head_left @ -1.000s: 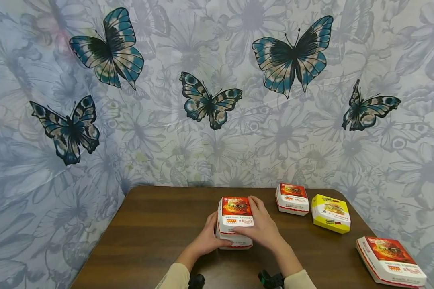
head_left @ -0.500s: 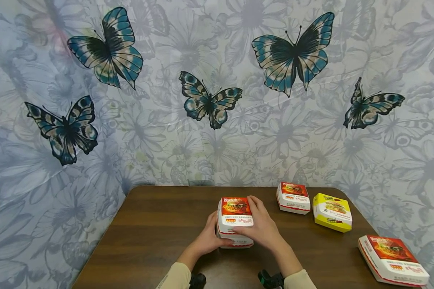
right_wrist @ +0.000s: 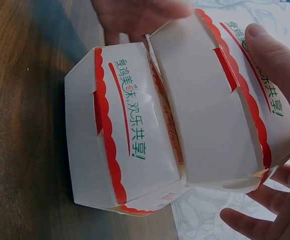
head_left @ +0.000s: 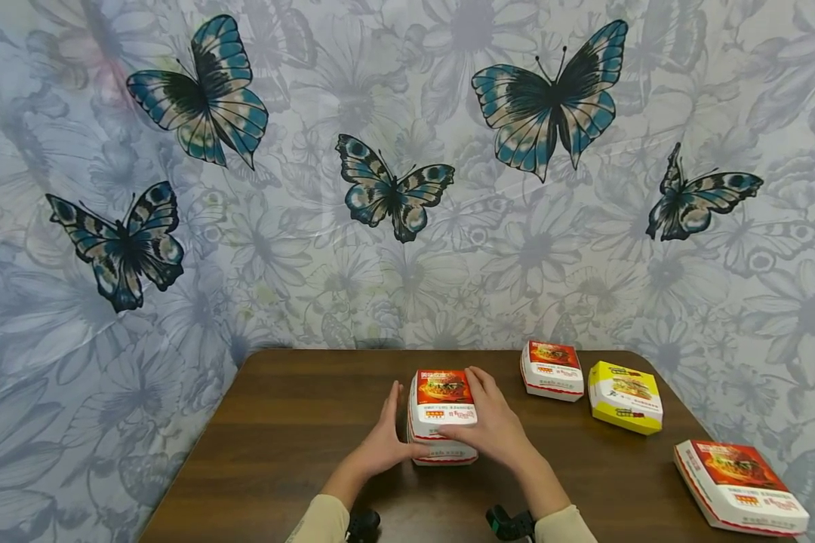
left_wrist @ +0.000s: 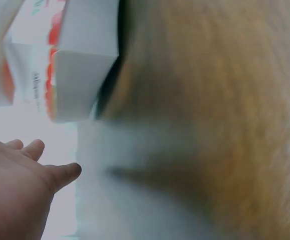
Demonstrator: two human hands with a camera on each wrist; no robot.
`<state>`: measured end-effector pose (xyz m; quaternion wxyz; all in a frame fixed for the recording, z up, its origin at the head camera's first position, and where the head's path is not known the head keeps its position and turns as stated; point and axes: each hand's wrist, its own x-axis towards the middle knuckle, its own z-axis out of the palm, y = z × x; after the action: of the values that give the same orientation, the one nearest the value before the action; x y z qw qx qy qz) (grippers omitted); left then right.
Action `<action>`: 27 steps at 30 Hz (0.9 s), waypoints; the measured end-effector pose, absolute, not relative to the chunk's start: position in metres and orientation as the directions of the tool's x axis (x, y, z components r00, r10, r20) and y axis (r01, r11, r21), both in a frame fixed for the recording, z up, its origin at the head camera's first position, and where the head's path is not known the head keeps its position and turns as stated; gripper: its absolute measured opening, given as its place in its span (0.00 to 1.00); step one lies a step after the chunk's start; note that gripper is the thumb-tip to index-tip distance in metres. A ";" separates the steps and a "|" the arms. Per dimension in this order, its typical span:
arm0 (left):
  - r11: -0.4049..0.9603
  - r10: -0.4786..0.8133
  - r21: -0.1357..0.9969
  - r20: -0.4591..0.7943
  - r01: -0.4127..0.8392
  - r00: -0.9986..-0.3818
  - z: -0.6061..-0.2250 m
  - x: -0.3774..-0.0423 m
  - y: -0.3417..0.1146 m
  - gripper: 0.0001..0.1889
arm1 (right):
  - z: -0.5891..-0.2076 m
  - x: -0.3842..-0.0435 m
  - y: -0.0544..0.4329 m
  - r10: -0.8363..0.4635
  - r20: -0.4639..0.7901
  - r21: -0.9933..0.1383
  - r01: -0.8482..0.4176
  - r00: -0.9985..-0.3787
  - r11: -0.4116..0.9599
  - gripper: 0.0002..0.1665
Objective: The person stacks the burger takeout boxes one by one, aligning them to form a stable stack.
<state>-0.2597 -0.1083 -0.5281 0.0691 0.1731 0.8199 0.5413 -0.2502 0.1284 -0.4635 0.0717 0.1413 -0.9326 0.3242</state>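
Bare table [head_left: 278, 437] is lying free left of the left hand [head_left: 376, 446]. Up top, a thin gap is showing between that hand and the stack [head_left: 440, 416]. The right hand [head_left: 492, 426] is blocking the stack's right side. Farther right, the red box [head_left: 552, 371], yellow box [head_left: 626, 397] and near box [head_left: 740, 486] are getting in the way. Behind, the wall [head_left: 414, 302] is blocking.

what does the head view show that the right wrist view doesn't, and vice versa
Only the head view shows the yellow box, far red-topped box and near red-topped box. Only the right wrist view shows readable green lettering on the lower box and upper box. Both show those stacked boxes, the table, left hand, and right hand gripping the upper box.
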 end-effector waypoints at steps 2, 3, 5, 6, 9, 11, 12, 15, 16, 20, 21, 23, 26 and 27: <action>0.347 0.362 0.915 0.071 0.205 -0.930 -0.523 -0.259 -0.110 0.70 | -0.463 -0.250 0.128 -0.219 0.212 -0.583 -0.303 -0.952 0.754 0.72; 0.343 0.363 0.916 0.073 0.206 -0.929 -0.520 -0.259 -0.110 0.69 | -0.463 -0.250 0.128 -0.219 0.206 -0.581 -0.299 -0.954 0.757 0.72; 0.332 0.368 0.920 0.077 0.208 -0.927 -0.514 -0.260 -0.110 0.68 | -0.462 -0.249 0.128 -0.218 0.201 -0.577 -0.295 -0.955 0.761 0.71; 0.328 0.370 0.921 0.081 0.212 -0.925 -0.511 -0.260 -0.109 0.67 | -0.462 -0.249 0.128 -0.217 0.203 -0.577 -0.296 -0.955 0.762 0.71; 0.315 0.385 0.922 0.095 0.227 -0.918 -0.504 -0.261 -0.108 0.64 | -0.462 -0.249 0.127 -0.219 0.218 -0.575 -0.307 -0.951 0.759 0.69; 0.309 0.393 0.921 0.103 0.237 -0.914 -0.502 -0.262 -0.107 0.62 | -0.463 -0.249 0.125 -0.221 0.227 -0.578 -0.314 -0.948 0.753 0.68; 0.305 0.397 0.921 0.108 0.241 -0.912 -0.501 -0.262 -0.106 0.62 | -0.463 -0.249 0.124 -0.223 0.231 -0.577 -0.318 -0.947 0.752 0.68; 0.291 0.404 0.926 0.109 0.240 -0.908 -0.501 -0.263 -0.105 0.60 | -0.464 -0.249 0.122 -0.225 0.231 -0.576 -0.320 -0.946 0.753 0.67; 0.287 0.406 0.928 0.107 0.238 -0.907 -0.501 -0.263 -0.105 0.60 | -0.465 -0.249 0.122 -0.223 0.228 -0.577 -0.316 -0.948 0.753 0.66; 0.270 0.408 0.932 0.117 0.242 -0.906 -0.501 -0.265 -0.104 0.59 | -0.467 -0.248 0.123 -0.216 0.221 -0.577 -0.306 -0.951 0.757 0.65; 0.264 0.408 0.934 0.118 0.240 -0.905 -0.501 -0.265 -0.104 0.59 | -0.467 -0.248 0.124 -0.215 0.220 -0.578 -0.305 -0.951 0.757 0.65; 0.254 0.405 0.938 0.120 0.238 -0.906 -0.501 -0.265 -0.104 0.59 | -0.467 -0.248 0.124 -0.217 0.218 -0.582 -0.305 -0.952 0.754 0.64; 0.248 0.397 0.942 0.115 0.227 -0.910 -0.500 -0.265 -0.104 0.58 | -0.467 -0.247 0.125 -0.223 0.218 -0.591 -0.311 -0.950 0.744 0.64; 0.248 0.395 0.942 0.113 0.225 -0.911 -0.500 -0.265 -0.103 0.58 | -0.467 -0.247 0.125 -0.224 0.218 -0.595 -0.311 -0.950 0.741 0.64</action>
<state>-0.2648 -0.1034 -0.5002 0.0735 0.1971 0.7866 0.5805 -0.2471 0.1251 -0.4667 0.0659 0.1439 -0.9307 0.3297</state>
